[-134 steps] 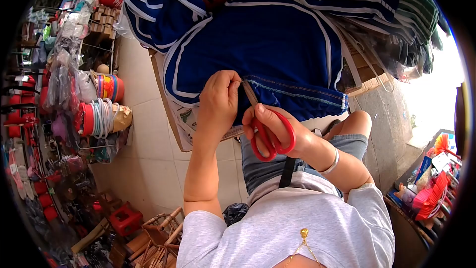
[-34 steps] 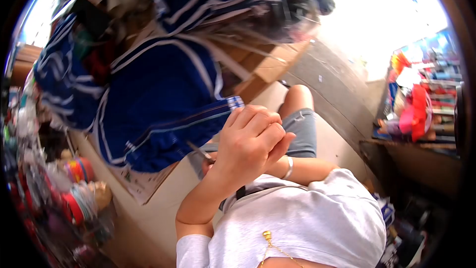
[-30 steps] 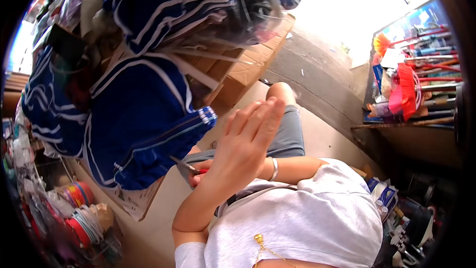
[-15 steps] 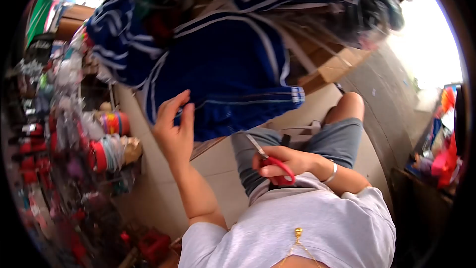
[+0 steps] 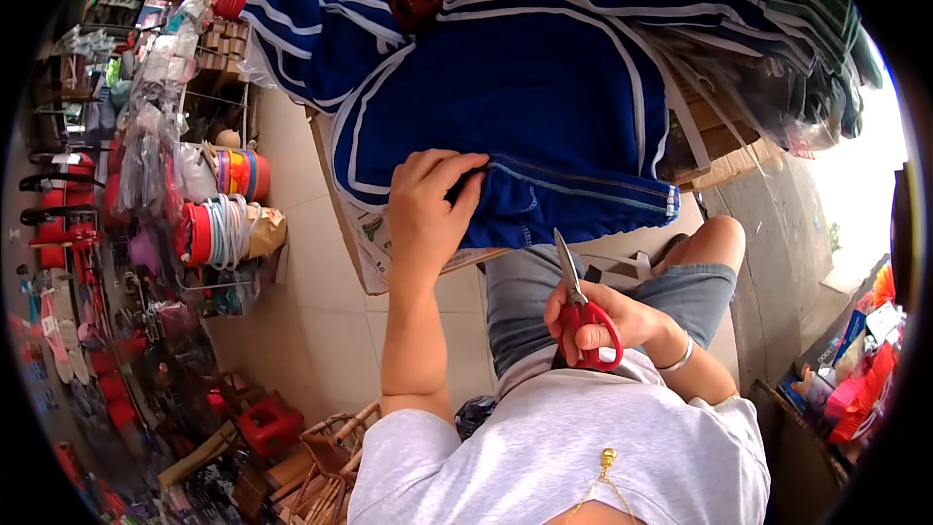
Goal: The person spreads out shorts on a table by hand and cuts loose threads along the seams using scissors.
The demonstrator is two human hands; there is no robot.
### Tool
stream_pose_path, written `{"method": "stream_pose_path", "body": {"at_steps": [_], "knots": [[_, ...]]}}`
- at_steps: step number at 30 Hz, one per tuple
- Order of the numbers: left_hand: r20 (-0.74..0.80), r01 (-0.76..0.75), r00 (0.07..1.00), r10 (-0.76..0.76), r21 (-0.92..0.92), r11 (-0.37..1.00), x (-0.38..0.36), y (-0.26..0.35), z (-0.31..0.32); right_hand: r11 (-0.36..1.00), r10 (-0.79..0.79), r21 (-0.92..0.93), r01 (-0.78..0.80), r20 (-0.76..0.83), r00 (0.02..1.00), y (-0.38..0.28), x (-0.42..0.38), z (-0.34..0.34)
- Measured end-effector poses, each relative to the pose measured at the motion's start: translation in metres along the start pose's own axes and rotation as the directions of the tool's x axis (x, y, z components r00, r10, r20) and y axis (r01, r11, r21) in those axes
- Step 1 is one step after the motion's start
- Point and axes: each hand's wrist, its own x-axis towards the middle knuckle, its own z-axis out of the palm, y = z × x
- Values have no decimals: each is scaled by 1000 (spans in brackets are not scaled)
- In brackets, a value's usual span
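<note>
A dark blue garment with white stripes [image 5: 544,78] lies spread in front of me, its near edge folded into a stitched band. At this band, my left hand [image 5: 428,209] pinches the cloth between thumb and fingertips. My right hand [image 5: 617,316] grips a pair of scissors with red handles [image 5: 571,277] close to my lap. The scissor blades look nearly closed and point up towards the garment's near edge, apart from the cloth.
More striped blue clothing [image 5: 311,24] lies bunched behind on the left. Cardboard [image 5: 724,160] shows under the pile at right. Goods hang along the left, near rolls of cord [image 5: 228,228]. A red stool [image 5: 275,428] and wicker baskets [image 5: 335,442] stand at lower left.
My left hand has come down onto the garment's folded edge, its thumb and fingers closer together. The scissors now point more upright. The whole view has shifted and is sharper.
</note>
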Motion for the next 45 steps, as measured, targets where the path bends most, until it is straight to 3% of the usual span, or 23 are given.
{"method": "stream_pose_path", "body": {"at_steps": [5, 9, 11, 18, 21, 23, 25, 27, 30, 33, 35, 37, 39, 41, 42, 45], "knots": [[62, -26, 998, 22, 54, 998, 1, 1, -1, 1000, 1, 4, -1, 37, 999, -4, 3, 1], [6, 18, 1000, -18, 35, 999, -2, -3, -2, 1000, -7, 0, 7, 18, 1000, -7, 2, 1], [62, 183, 982, -177, -110, 977, -5, -5, -4, 1000, -26, 7, 26, 15, 1000, -8, 2, 2], [104, 270, 962, -251, -281, 921, -7, -3, -8, 999, -51, 5, 51, 22, 998, -13, 6, 6], [-46, 90, 993, -105, -255, 963, -10, 10, -6, 995, -90, -22, 92, 77, 993, -12, 7, 3], [-71, -17, 997, -1, -252, 968, -8, 46, -11, 994, 70, -91, -63, 78, 995, -8, 6, 2], [-49, -313, 948, 315, -324, 893, -8, 78, -7, 991, 71, -121, -64, 62, 996, -2, 10, 1], [-3, -356, 913, 407, -494, 793, -13, 116, 9, 980, 44, -195, -40, 18, 999, 5, 9, -1], [15, -418, 871, 491, -502, 758, -24, 137, 45, 954, 31, -298, -39, -32, 999, 13, 8, -4], [24, -513, 827, 561, -374, 773, -22, 136, 44, 928, 14, -371, -37, -63, 998, 17, 5, -6], [-17, -323, 927, 374, -538, 779, -14, 118, 23, 917, 13, -397, -38, -65, 998, 18, 2, -7], [-41, -350, 933, 358, -338, 874, -14, 75, 8, 908, 8, -418, -28, -49, 999, 18, 3, -6], [-159, -165, 978, 134, -197, 966, -13, 43, -13, 907, -1, -421, -12, -31, 1000, 17, 5, -7], [-315, 82, 942, -113, -111, 990, -16, 9, -29, 892, -14, -453, 6, -16, 1000, 19, 7, -7], [-272, 205, 937, -221, -84, 975, -17, -6, -39, 892, -14, -452, 7, -14, 1000, 19, 8, -7], [-5, 332, 942, -334, -109, 937, -18, -38, -49, 890, 17, -455, -17, -4, 1000, 13, 13, -4]]}}
